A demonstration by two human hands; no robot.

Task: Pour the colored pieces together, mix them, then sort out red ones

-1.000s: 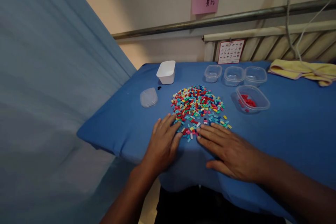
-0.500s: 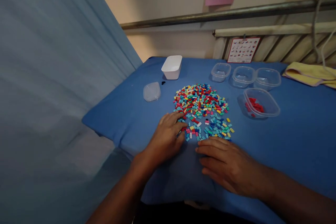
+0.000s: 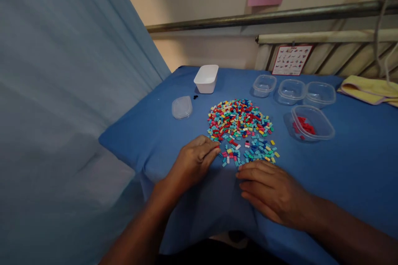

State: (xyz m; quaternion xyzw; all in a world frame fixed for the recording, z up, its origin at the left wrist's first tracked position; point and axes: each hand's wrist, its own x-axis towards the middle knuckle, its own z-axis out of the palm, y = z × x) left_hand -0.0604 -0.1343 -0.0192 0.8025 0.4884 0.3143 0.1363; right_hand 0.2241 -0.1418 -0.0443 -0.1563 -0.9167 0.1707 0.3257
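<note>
A heap of small coloured bricks (image 3: 241,124) in red, teal, yellow, white and pink lies on the blue-covered table (image 3: 357,165). My left hand (image 3: 194,161) rests at the heap's near-left edge. Its fingers are pressed together with the thumb in a pinch, and what they hold is too small to make out. My right hand (image 3: 270,188) lies palm down on the cloth, fingers stretched out, fingertips just touching the heap's near edge. A clear tub (image 3: 323,130) to the right of the heap holds a few red bricks (image 3: 304,126).
Three empty clear tubs (image 3: 264,85) (image 3: 291,91) (image 3: 320,94) stand in a row at the back. A white tub (image 3: 206,78), a clear lid (image 3: 182,107) and a small black piece (image 3: 195,97) sit back left. A yellow cloth (image 3: 370,90) lies far right, a blue curtain (image 3: 62,91) hangs left.
My left hand's spread fingers have closed into a pinch at the heap's edge. My right hand has drawn back toward me, off the bricks. The view has shifted slightly.
</note>
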